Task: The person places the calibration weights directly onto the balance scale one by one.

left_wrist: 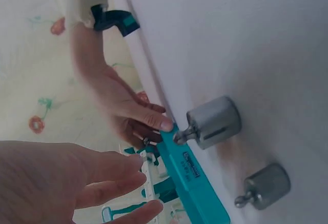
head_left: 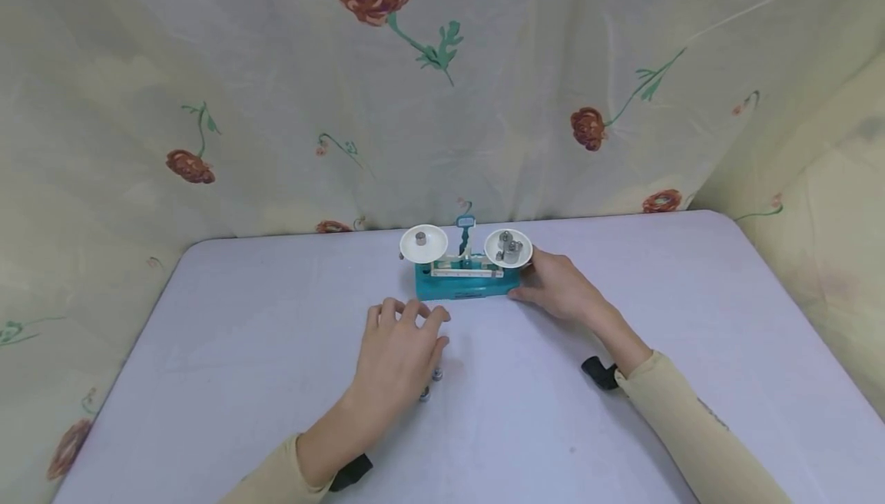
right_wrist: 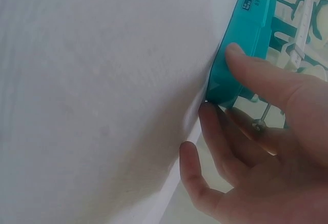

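A balance scale point(head_left: 449, 286) with a teal base and two white pans stands near the table's far edge. One metal weight point(head_left: 420, 238) sits on its left pan point(head_left: 437, 249); several metal weights point(head_left: 512, 247) are grouped on the right pan point(head_left: 492, 250). My right hand point(head_left: 563, 286) grips the right end of the base, thumb point(right_wrist: 256, 75) on its front face. Over the table, in front of the scale, my left hand point(head_left: 396, 350) holds nothing, its fingers loosely bent. Beside it two knobbed metal weights, a larger one point(left_wrist: 218, 121) and a smaller one point(left_wrist: 270, 185), are on the table.
A pale cloth covers the table point(head_left: 263, 350). Flower-patterned curtain fabric point(head_left: 276, 89) hangs behind it and along the sides. Black wrist mounts point(head_left: 598, 373) jut out beneath both forearms.
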Tool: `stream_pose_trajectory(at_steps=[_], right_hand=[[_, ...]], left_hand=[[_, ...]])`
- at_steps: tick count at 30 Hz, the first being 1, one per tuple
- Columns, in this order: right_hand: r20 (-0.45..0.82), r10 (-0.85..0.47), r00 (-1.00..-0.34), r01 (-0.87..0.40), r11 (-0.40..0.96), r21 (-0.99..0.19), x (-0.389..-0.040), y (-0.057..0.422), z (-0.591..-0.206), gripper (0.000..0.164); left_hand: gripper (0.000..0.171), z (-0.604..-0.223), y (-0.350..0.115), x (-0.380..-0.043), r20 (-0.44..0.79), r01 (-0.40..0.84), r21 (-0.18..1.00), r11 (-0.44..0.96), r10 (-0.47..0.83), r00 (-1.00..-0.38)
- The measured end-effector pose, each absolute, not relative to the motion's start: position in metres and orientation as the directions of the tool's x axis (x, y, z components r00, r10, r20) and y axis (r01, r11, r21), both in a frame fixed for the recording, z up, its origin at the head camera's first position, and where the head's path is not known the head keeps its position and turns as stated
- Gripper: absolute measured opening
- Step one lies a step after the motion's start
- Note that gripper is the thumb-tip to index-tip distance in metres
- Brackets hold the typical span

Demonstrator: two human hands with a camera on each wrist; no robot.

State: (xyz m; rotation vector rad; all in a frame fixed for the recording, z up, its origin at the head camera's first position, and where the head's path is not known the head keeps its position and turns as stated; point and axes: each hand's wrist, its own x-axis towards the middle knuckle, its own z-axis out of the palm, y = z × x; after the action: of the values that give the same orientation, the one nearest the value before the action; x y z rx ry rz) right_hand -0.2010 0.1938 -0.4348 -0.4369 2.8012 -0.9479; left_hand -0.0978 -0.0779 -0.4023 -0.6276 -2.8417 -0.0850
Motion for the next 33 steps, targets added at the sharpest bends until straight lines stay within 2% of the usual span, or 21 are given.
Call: stream_pose_trajectory(at_steps=[9,16,26,33], right_hand=[[-0.048,-0.316,-0.947,-0.222,0.759,-0.612,-0.201,0.194,-0.434,0.079],[-0.045,-0.316,-0.948,-0.222,0.755,-0.617,-0.201,0.195,-0.434,0.079],[-0.044,-0.321,-0.946,-0.227,0.755,-0.615,-0.201,0.193,-0.434,0.077],[-0.046,-0.321,-0.946,-0.226,0.754,-0.617,-0.201,0.194,-0.436,0.077]], left_hand=[[0.024,-0.409,-0.075,-0.090,0.215,0.453,-0.045,0.890,0.452,-0.866],[0.028,-0.413,-0.072,-0.086,0.168,0.462,-0.055,0.885,0.465,-0.869],[0.031,-0.424,-0.072,-0.080,0.195,0.475,-0.153,0.866,0.498,-0.845],[0.033,-0.427,-0.073,-0.078,0.185,0.467,-0.179,0.866,0.496,-0.848]])
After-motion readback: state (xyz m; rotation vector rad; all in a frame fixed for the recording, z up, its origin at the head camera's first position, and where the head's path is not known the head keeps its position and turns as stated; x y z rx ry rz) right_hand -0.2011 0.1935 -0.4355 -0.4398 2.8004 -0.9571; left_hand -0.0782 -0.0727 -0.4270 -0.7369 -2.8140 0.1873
